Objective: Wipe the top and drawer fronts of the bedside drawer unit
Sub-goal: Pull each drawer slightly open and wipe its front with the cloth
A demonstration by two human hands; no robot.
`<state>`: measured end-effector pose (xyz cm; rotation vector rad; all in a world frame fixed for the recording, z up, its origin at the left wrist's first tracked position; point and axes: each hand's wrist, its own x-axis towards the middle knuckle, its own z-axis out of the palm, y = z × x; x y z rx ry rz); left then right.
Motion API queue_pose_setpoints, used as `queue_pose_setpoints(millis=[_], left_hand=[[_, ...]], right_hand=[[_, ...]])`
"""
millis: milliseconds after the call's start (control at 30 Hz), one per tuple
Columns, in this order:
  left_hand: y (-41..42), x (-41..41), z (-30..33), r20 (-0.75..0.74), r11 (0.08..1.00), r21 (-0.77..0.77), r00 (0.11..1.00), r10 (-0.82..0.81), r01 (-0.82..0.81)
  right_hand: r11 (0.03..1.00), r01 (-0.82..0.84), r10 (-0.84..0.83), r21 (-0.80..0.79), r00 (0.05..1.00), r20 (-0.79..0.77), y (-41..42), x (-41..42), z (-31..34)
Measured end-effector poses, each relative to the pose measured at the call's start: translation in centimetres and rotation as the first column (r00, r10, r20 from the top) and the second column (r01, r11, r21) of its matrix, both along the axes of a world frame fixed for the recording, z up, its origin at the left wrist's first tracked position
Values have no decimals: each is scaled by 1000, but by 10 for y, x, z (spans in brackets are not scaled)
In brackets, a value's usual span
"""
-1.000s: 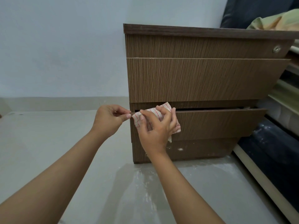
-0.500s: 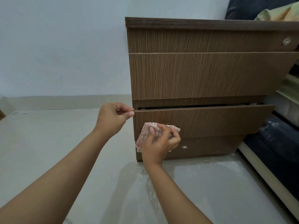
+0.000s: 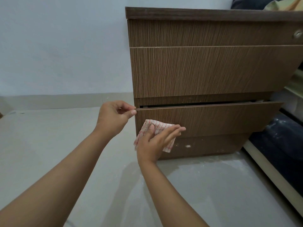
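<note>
The brown wood-grain bedside drawer unit (image 3: 213, 69) fills the upper right of the frame, standing on a pale grey floor (image 3: 205, 185) against a light blue wall (image 3: 62, 46). Its bottom drawer (image 3: 221, 117) is pulled slightly out, with a dark gap along its top edge, while the two fronts above it sit flush.

The left hand (image 3: 114, 117), at centre frame, has its grip pinched shut on the upper left corner of the bottom drawer, thumb and forefinger closed on the thin top edge.

Just below and to the right, the right hand (image 3: 157, 141) presses a white cloth with red stripes (image 3: 156, 128) flat against the lower left part of that drawer's front. Its grip is mostly spread, fingers extended rightward over the cloth and thumb across it, holding it to the panel rather than clenching it. A corner of the cloth hangs below the palm.

A round metal lock (image 3: 297, 34) sits at the right end of the top drawer. White specks mark the unit's base panel (image 3: 205, 146).
</note>
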<state>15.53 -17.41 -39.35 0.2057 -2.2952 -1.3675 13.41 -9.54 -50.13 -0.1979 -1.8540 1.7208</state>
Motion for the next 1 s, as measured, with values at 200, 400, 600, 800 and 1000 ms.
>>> queue_pose_setpoints(millis=[200, 400, 600, 800, 1000], left_hand=[[-1, -1, 1, -2, 998, -56, 1000, -13, 13], [-3, -3, -1, -11, 993, -120, 1000, -5, 4], [-1, -4, -6, -51, 994, -104, 998, 23, -29], [3, -8, -9, -92, 986, -149, 993, 67, -81], [7, -13, -11, -112, 980, -145, 986, 120, -136]], right_hand=[[992, -82, 86, 94, 996, -36, -18, 2, 5], [973, -87, 96, 214, 995, -31, -15, 2, -10], [997, -53, 50, 63, 997, 54, 16, -9, -22], [1000, 12, -12, -4, 999, 35, 66, -33, -1], [997, 32, -38, -72, 996, -81, 98, -51, 30]])
